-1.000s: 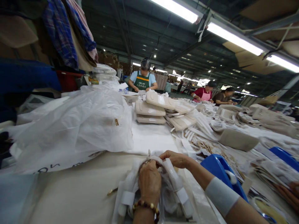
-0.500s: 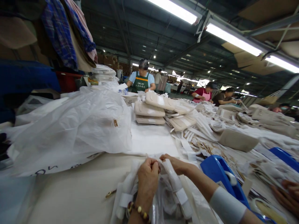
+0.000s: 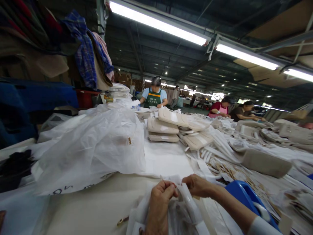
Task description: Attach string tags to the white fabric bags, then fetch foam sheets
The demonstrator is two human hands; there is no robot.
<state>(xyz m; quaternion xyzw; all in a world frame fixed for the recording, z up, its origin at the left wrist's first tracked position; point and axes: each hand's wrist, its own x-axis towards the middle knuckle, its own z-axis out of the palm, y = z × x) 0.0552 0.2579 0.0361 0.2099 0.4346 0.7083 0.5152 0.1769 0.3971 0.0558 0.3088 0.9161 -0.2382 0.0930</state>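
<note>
This is a factory hall, a packing or assembly floor. Long fluorescent tube lights (image 3: 156,23) hang under a dark steel roof. A long shared bench (image 3: 168,156) carries stacked beige padded pieces (image 3: 162,125), white straps (image 3: 220,143) and big plastic bags (image 3: 93,143). Aproned workers (image 3: 154,96) stand along its far side.

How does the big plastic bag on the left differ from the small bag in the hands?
The big bag lies puffed up on the table, untouched; the small bag is held at its top by the left hand and right hand. The big bag is far larger. Both are thin, whitish, see-through plastic.
</note>
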